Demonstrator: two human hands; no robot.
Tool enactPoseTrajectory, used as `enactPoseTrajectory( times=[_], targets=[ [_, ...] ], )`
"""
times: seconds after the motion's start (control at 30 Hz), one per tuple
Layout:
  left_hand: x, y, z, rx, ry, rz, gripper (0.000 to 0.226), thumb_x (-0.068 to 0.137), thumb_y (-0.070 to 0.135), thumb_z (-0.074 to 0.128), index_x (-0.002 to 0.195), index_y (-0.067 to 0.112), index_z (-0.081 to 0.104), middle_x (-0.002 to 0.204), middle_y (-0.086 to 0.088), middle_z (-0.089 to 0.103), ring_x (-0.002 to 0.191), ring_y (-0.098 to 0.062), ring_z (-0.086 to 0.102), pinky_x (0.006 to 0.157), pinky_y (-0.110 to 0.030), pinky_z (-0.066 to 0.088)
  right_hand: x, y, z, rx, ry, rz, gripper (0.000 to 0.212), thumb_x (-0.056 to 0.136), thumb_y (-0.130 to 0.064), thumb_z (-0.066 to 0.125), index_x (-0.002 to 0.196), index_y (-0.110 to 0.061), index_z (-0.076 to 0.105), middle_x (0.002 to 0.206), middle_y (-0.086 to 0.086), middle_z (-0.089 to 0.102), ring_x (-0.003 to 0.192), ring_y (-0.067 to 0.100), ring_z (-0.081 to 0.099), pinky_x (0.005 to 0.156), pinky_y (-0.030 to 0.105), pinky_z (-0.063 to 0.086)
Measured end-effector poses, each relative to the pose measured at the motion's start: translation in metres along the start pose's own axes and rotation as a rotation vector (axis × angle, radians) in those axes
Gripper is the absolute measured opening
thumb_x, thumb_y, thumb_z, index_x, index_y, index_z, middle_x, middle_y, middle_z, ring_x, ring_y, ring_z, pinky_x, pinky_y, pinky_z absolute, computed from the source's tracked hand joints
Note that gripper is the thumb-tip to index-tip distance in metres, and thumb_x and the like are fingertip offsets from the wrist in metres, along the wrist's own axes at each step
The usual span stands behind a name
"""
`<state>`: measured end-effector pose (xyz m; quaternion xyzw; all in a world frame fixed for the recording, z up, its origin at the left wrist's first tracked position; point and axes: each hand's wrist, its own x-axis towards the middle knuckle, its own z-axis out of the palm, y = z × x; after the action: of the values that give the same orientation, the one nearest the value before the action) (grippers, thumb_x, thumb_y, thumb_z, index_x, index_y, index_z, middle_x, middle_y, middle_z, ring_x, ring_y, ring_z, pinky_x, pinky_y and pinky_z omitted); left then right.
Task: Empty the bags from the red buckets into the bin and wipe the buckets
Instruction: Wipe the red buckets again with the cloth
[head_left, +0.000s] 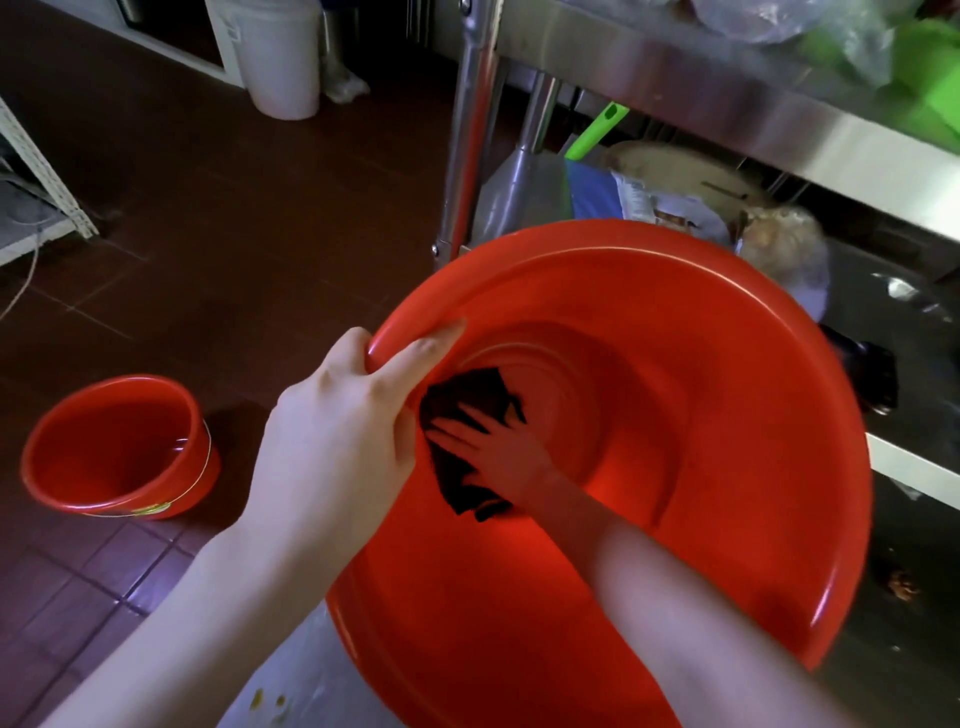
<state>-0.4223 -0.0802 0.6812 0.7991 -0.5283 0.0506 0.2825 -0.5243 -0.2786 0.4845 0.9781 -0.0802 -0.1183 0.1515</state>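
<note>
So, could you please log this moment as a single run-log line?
step: wiping | left hand: grips rim of large red bucket | right hand: presses dark cloth on inner wall | small red bucket: on floor

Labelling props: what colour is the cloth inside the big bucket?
Black, or very dark; the cloth lies under the right hand against the bucket's red inner wall. Head view.

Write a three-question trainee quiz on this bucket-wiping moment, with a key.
1. True or false: the left hand grips the rim of the large red bucket.
2. What does the right hand press against the bucket's inside?
3. Where does the small red bucket stand? A) on the steel table B) on the floor tiles C) inside the large one

Key: 1 true; 2 a dark cloth; 3 B.
</note>
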Motion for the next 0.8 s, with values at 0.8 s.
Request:
enactPoseTrajectory(
  times=[0.8],
  targets=[
    [0.001, 0.006, 0.002, 0.042, 0.017, 0.005, 0.064, 0.084, 0.005, 0.051, 0.141, 0.034, 0.048, 0.081, -0.006, 0.039, 0.051, -0.025, 0.043, 0.044, -0.035, 0.046, 0.006, -0.004, -0.009, 0.195, 0.016, 0.190, 0.103, 0.071, -0.051, 0.074, 0.153, -0.030, 0.015, 0.159, -0.013, 0.021, 0.146, 0.023, 0.021, 0.102, 0.059, 0.036]
  ],
)
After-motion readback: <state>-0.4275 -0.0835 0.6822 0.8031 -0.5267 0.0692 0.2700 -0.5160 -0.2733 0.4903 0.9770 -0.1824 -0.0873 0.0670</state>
